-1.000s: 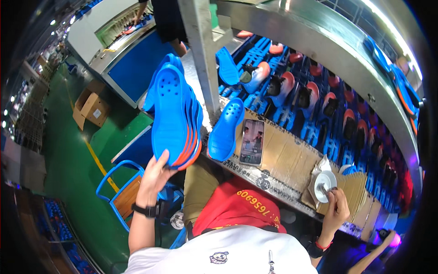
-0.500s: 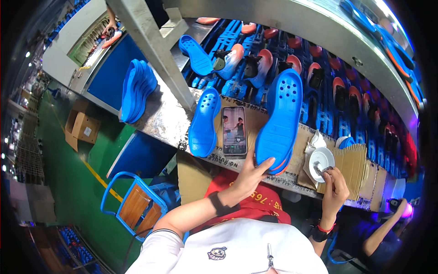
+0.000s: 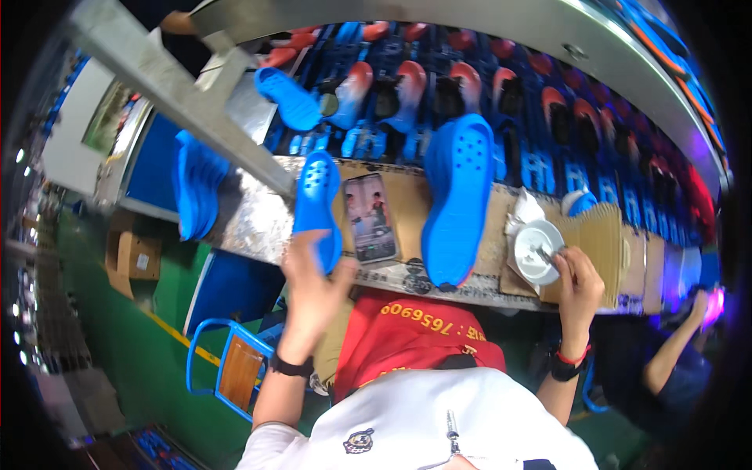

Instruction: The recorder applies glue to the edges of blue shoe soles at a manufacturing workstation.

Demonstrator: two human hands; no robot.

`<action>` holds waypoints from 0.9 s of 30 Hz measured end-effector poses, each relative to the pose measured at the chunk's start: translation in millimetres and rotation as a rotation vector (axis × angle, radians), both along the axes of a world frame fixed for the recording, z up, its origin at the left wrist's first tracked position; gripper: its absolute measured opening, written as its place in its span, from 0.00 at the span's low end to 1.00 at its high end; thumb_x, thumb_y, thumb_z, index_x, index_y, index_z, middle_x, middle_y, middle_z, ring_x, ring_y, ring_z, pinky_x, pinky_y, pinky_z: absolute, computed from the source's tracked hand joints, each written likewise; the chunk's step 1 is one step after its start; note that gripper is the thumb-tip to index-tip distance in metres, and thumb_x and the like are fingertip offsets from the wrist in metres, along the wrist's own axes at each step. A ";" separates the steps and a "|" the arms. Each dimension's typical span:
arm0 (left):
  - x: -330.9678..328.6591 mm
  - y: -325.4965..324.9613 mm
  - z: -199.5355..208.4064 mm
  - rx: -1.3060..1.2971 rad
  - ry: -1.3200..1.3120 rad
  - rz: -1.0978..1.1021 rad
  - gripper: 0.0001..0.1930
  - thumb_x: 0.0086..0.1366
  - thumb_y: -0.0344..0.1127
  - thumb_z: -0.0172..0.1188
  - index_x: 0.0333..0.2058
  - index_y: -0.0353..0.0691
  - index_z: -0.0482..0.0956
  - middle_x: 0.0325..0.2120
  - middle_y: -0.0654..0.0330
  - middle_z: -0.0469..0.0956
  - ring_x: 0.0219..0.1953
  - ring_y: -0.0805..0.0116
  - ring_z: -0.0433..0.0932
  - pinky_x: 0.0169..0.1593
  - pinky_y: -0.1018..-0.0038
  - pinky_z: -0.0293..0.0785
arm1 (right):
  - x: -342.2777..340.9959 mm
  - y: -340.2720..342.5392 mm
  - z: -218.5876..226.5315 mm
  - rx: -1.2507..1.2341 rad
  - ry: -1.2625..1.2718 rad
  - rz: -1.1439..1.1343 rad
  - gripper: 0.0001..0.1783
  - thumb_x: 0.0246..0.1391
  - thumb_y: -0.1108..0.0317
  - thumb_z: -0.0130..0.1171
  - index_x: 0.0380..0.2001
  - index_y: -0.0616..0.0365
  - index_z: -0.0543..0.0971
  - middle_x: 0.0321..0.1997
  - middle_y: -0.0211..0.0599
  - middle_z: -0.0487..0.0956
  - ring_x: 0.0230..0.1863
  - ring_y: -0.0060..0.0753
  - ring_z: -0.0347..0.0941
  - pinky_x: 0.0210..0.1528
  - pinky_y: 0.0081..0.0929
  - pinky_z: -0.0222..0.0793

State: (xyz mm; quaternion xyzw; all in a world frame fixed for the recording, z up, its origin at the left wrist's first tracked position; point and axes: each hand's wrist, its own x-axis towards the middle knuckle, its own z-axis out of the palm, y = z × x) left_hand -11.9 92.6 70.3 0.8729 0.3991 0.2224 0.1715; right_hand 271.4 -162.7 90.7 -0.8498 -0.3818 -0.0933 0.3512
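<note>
My left hand [image 3: 310, 294], blurred by motion, reaches over the lower end of a blue shoe sole [image 3: 317, 188]; thumb and fingers look spread apart, with nothing seen gripped. Right of that sole lies a phone [image 3: 371, 218] with its screen lit. A larger stack of blue soles [image 3: 456, 207] lies on the bench in front of me, untouched. At the right, my right hand [image 3: 580, 278] pinches a slim, greyish stick-like tool [image 3: 546, 257]. Its tip dips into a small white bowl [image 3: 536, 274]; what kind of tip it has is too small to tell.
Beyond the cardboard-covered bench [image 3: 395, 176], shoe uppers [image 3: 407, 94] and blue parts fill a rack. A slanted metal post [image 3: 176, 94] crosses the left side, near stacked blue soles [image 3: 197, 188]. Corrugated cardboard [image 3: 595, 251] lies beside the bowl. Another person's arm [image 3: 674, 345] shows far right.
My left hand has left the middle stack of soles and moved left to the other sole. My right hand keeps the tool at the bowl. The whole view has shifted somewhat.
</note>
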 end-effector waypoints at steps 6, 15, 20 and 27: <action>-73.1 66.0 -44.5 -0.747 -0.329 0.372 0.32 0.56 0.32 0.70 0.55 0.32 0.62 0.52 0.52 0.64 0.43 0.67 0.74 0.38 0.75 0.76 | 14.5 13.2 -6.9 -0.074 -0.057 0.041 0.04 0.49 0.70 0.65 0.29 0.57 0.81 0.32 0.39 0.81 0.30 0.47 0.78 0.31 0.36 0.73; -33.3 43.3 5.1 -1.215 -0.924 0.101 0.18 0.66 0.29 0.56 0.53 0.29 0.68 0.47 0.52 0.76 0.45 0.62 0.78 0.50 0.68 0.75 | 17.3 18.8 -31.0 -0.164 -0.072 0.115 0.05 0.50 0.67 0.64 0.27 0.56 0.81 0.31 0.36 0.80 0.27 0.47 0.77 0.27 0.38 0.73; 9.4 -2.1 31.5 -1.274 -0.662 -0.164 0.28 0.61 0.26 0.56 0.59 0.28 0.60 0.51 0.49 0.72 0.51 0.57 0.77 0.54 0.61 0.75 | 17.8 16.7 -35.2 -0.178 -0.064 0.124 0.06 0.50 0.66 0.64 0.27 0.56 0.81 0.31 0.36 0.80 0.26 0.47 0.77 0.27 0.38 0.73; 97.2 -45.6 28.4 -1.150 -0.740 -0.324 0.28 0.59 0.20 0.60 0.57 0.29 0.60 0.48 0.49 0.74 0.48 0.63 0.78 0.50 0.69 0.79 | 12.7 12.7 -25.7 -0.180 -0.036 0.130 0.05 0.49 0.69 0.64 0.29 0.58 0.81 0.33 0.35 0.82 0.30 0.45 0.79 0.30 0.35 0.73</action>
